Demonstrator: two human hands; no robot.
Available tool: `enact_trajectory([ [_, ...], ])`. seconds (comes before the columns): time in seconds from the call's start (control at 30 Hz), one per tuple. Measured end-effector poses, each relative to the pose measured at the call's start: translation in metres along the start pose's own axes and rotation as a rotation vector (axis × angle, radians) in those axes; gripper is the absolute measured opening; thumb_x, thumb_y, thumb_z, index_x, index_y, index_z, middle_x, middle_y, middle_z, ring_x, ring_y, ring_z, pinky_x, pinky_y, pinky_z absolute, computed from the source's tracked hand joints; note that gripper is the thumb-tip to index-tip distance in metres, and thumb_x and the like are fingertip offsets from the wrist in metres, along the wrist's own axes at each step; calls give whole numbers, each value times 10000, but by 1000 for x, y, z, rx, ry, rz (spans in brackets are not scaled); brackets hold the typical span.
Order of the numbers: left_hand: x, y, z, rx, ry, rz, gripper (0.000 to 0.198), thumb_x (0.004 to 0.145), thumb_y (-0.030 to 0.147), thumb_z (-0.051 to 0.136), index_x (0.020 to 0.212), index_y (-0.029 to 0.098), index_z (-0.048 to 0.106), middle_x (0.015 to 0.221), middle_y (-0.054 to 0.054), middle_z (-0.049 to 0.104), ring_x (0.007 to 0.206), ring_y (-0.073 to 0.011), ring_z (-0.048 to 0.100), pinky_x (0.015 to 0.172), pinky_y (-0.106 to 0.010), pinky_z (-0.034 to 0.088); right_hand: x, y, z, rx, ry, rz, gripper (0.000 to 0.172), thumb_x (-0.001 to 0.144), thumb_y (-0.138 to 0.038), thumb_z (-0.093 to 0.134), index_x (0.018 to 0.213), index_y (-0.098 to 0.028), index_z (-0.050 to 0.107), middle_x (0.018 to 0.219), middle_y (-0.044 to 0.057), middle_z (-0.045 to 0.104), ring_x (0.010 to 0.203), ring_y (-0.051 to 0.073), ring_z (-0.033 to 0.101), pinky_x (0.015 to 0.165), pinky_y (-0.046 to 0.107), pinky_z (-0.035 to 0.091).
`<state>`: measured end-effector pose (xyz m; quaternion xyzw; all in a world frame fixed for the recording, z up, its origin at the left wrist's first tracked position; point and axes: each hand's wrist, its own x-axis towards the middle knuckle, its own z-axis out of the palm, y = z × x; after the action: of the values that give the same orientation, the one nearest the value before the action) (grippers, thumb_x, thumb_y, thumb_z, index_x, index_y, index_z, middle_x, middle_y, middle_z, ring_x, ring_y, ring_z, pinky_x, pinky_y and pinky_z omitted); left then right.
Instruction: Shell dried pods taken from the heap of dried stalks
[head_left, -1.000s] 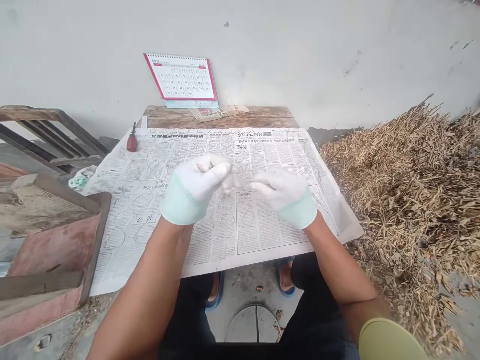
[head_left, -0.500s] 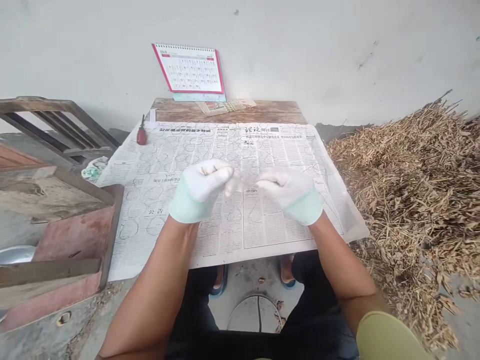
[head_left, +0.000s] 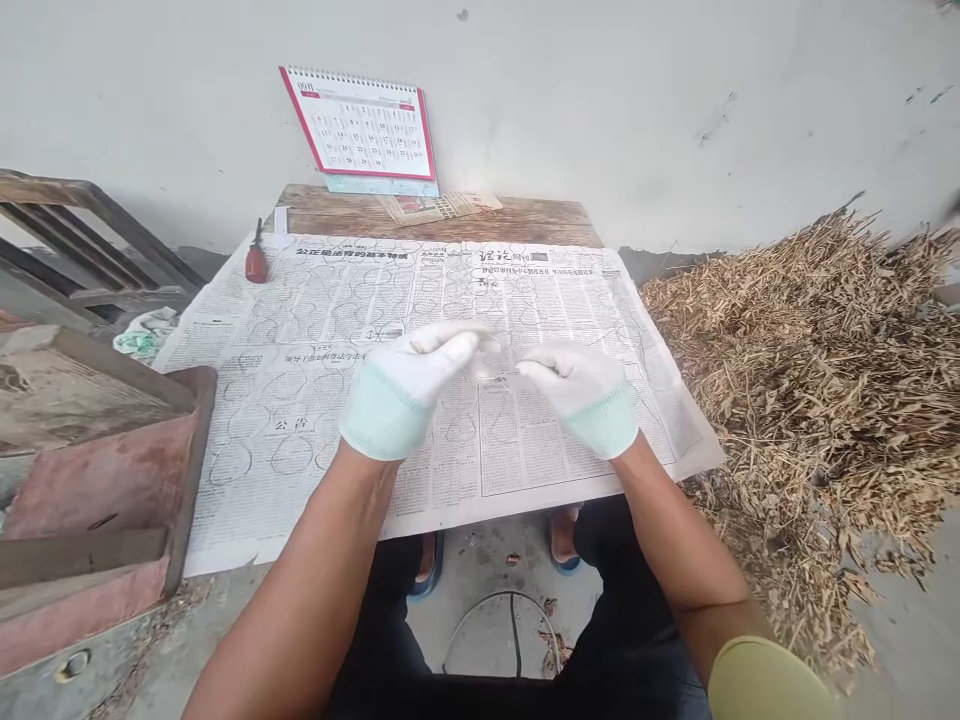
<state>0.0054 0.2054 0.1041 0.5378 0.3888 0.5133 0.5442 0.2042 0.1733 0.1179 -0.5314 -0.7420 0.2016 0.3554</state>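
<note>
Both hands wear white knit gloves with mint-green cuffs. Over the middle of the newspaper (head_left: 420, 480), my left hand (head_left: 412, 372) is closed on a thin wire loop (head_left: 491, 378), partly covered by its fingers. Facing it from the right, my right hand (head_left: 574, 378) pinches the wire with thumb and forefinger. How the wire's ends meet is too fine to make out. Many similar wire loops (head_left: 291, 472) lie in rows on the newspaper, mostly on its left and far parts.
A red-handled screwdriver-like tool (head_left: 256, 262) stands at the far left. Behind the newspaper are bare wooden tabletop (head_left: 337, 210), a paper scrap (head_left: 435, 208) and a desk calendar (head_left: 360, 130). Wooden furniture (head_left: 112, 480) is at left; dry stalks (head_left: 810, 400) lie heaped at right.
My left hand has turned slightly, its fingers stretching further over the loop. The right hand keeps its pinch near the wire. The camera view has shifted a little.
</note>
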Motion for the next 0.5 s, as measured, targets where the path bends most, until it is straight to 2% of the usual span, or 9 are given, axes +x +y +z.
enact_trajectory([
  [0.1,-1,-1,7,-8,-32,12,245,865,448,764,864,210,819,718,-56,771,809,-257,755,963,-463,578,-4,0,0,53,-20,36,385,1038,-318,551,680,-205,639,647,-31,588,635,128,545,676,281,425],
  [0.3,-4,-3,12,-62,-82,-28,329,867,448,765,636,221,706,716,-99,763,926,-311,770,900,-497,617,-11,2,1,132,-19,69,363,1031,-332,537,698,-206,609,695,-18,610,677,134,567,670,277,440],
  [0.5,-12,-2,21,-80,27,-23,345,879,436,717,614,224,658,720,-107,752,955,-323,764,881,-504,614,-15,2,-1,180,21,60,373,1028,-345,521,682,-209,558,692,-7,587,675,141,558,662,283,452],
])
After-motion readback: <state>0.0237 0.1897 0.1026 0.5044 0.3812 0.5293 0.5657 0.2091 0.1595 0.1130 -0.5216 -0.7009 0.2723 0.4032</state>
